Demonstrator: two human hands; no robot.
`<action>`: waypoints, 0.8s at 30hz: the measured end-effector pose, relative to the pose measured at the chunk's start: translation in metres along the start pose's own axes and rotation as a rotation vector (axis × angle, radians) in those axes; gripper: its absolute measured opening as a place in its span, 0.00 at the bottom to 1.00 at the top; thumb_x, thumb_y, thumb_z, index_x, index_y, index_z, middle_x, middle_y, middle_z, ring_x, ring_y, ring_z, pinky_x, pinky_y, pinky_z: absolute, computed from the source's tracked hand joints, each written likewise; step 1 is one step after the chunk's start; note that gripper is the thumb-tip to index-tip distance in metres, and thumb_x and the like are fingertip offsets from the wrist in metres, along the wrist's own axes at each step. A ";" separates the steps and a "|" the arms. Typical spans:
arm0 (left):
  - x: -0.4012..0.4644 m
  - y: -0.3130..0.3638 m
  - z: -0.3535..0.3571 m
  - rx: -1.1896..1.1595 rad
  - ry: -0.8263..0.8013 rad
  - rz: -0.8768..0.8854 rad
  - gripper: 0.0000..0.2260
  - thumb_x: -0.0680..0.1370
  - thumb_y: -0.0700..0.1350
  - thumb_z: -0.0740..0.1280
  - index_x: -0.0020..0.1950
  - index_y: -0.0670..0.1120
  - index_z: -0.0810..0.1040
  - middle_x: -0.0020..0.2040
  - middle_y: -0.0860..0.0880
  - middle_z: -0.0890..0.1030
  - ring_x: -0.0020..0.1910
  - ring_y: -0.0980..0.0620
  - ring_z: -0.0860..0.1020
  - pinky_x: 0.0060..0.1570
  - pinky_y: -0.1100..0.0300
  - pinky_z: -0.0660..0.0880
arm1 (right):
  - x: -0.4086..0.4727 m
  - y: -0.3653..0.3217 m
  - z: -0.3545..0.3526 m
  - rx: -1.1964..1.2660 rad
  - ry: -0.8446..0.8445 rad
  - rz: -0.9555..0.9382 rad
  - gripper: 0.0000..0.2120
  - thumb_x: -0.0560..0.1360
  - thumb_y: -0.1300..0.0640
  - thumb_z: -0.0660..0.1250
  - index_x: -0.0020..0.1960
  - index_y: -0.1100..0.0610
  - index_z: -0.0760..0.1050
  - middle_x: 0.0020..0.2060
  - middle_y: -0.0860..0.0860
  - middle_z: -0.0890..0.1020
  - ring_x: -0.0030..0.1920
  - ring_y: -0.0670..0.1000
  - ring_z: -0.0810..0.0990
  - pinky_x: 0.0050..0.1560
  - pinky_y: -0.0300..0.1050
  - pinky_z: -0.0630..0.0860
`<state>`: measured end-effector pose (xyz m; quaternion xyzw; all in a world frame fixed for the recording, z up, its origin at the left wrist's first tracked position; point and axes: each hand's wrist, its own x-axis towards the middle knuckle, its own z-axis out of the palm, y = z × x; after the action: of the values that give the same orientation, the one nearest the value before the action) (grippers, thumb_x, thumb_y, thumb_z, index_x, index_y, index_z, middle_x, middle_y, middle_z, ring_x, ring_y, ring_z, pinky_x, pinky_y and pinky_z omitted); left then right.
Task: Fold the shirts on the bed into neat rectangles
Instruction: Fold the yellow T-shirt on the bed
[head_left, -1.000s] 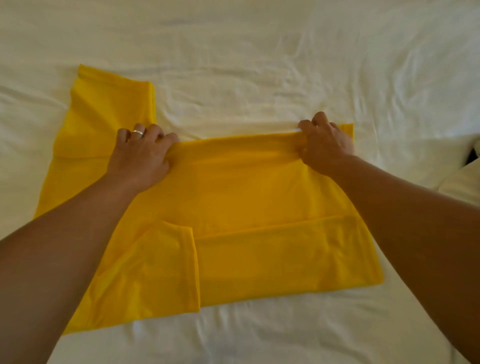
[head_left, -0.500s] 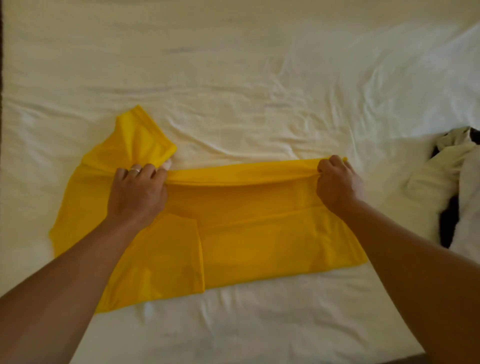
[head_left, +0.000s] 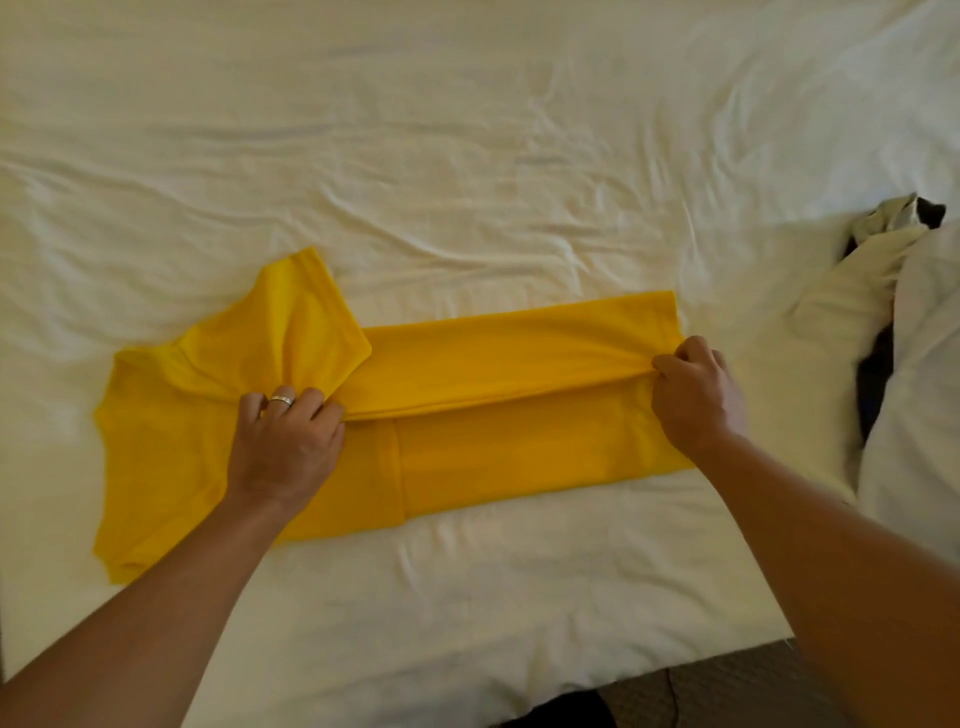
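Note:
A yellow shirt (head_left: 509, 441) lies sideways on the white bed (head_left: 467, 182), its collar end at the left and its hem at the right. Its far long side is doubled over toward me into a band across the body. My left hand (head_left: 285, 441), with a ring on it, pinches that folded edge near the shoulder, where a short sleeve sticks up and away. My right hand (head_left: 693, 395) pinches the same edge near the hem. The near side with its sleeve is folded in flat under the band.
A heap of white and dark clothes (head_left: 893, 338) sits at the right edge of the bed. The bed's near edge shows at the bottom right, with dark patterned floor (head_left: 727, 691) beyond it.
Both hands have pulled the shirt's far edge toward me, laying the far side over the body. The far sleeve has lifted and turned with it.

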<state>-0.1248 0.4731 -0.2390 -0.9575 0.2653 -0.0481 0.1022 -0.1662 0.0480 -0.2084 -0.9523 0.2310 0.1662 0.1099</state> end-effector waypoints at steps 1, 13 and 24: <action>-0.002 0.001 0.001 -0.004 0.004 0.009 0.08 0.78 0.46 0.65 0.41 0.46 0.79 0.38 0.44 0.77 0.41 0.39 0.77 0.41 0.46 0.65 | -0.001 0.001 0.000 -0.005 -0.006 0.003 0.08 0.80 0.64 0.61 0.54 0.66 0.77 0.56 0.63 0.73 0.59 0.66 0.72 0.55 0.57 0.75; 0.033 0.034 -0.008 -0.191 0.075 -0.010 0.12 0.74 0.52 0.65 0.38 0.46 0.80 0.48 0.44 0.80 0.45 0.39 0.76 0.48 0.45 0.68 | 0.024 0.000 0.011 -0.078 0.177 -0.148 0.15 0.74 0.51 0.60 0.41 0.62 0.79 0.44 0.61 0.79 0.49 0.65 0.77 0.49 0.57 0.72; 0.067 0.108 0.052 -0.271 -0.240 -0.147 0.38 0.77 0.72 0.48 0.84 0.54 0.52 0.84 0.47 0.49 0.82 0.41 0.51 0.74 0.30 0.47 | 0.037 -0.036 0.085 -0.135 0.016 -0.477 0.35 0.79 0.32 0.48 0.82 0.47 0.55 0.82 0.54 0.50 0.81 0.59 0.51 0.75 0.62 0.56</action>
<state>-0.1135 0.3569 -0.3110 -0.9782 0.1847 0.0951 -0.0005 -0.1408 0.0892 -0.2956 -0.9864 -0.0110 0.1430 0.0800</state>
